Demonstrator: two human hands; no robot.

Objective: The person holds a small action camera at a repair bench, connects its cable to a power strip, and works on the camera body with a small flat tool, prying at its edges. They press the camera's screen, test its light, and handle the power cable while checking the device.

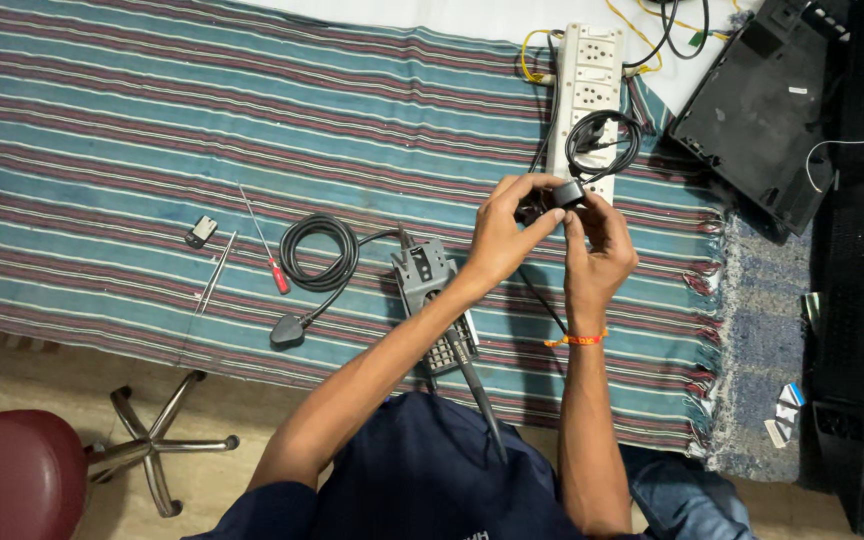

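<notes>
Fingertips of both hands pinched on small black adapter point(564, 194), held above striped cloth point(102, 120). Left hand point(504, 235) gripping at 9 o'clock side, right hand point(597, 250) at 6 o'clock. White power strip point(590, 75) at 12. Grey soldering stand point(422, 272) at 8. Coiled black cable point(318, 250), red screwdriver point(270, 255) at 9.

- a small white rectangular label point(798, 90) sits on the black panel point(762, 110) at the counter's far right;
- small white and blue cards or labels point(784, 412) lie low at the right edge; details too small to tell
</notes>
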